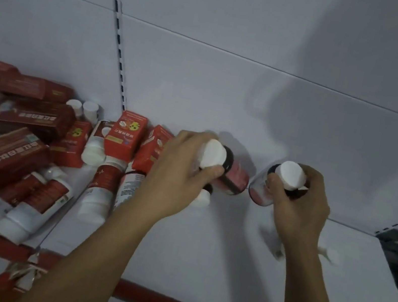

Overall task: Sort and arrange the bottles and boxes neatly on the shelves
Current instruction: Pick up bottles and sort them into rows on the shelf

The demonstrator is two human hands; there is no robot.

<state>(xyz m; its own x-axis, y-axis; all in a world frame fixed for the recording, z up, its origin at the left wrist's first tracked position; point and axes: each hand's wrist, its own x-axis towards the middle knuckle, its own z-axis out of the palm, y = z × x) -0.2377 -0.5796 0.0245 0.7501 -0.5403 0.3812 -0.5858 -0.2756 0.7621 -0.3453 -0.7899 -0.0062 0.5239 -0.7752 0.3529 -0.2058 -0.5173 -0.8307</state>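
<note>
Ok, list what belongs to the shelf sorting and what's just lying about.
Job: left hand gripping the left dark bottle; right hand gripping the right dark bottle; heaped red boxes; toppled white bottles; shelf.
Lying about: slotted wall rail; blurred white scrap near right wrist.

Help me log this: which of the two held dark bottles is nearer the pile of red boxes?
The bottle in the left hand, just beside the red boxes; the right hand grips the other bottle farther along the shelf.
</note>
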